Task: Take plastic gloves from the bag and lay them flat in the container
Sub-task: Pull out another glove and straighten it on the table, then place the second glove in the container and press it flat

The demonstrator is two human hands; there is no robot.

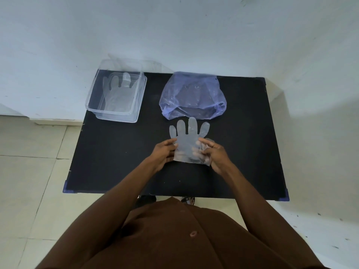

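Note:
A clear plastic glove (187,137) is spread out over the black table, fingers pointing away from me, just in front of the bluish plastic bag (193,96). My left hand (165,152) pinches its left cuff edge. My right hand (211,152) grips the right side, its fingers showing through the film. A clear rectangular container (91,101) stands at the table's back left corner, and another glove (117,90) lies flat inside it.
The black table (120,152) stands against a white wall. Its near edge lies close to my brown-clothed body. Tiled floor shows to the left and right of the table.

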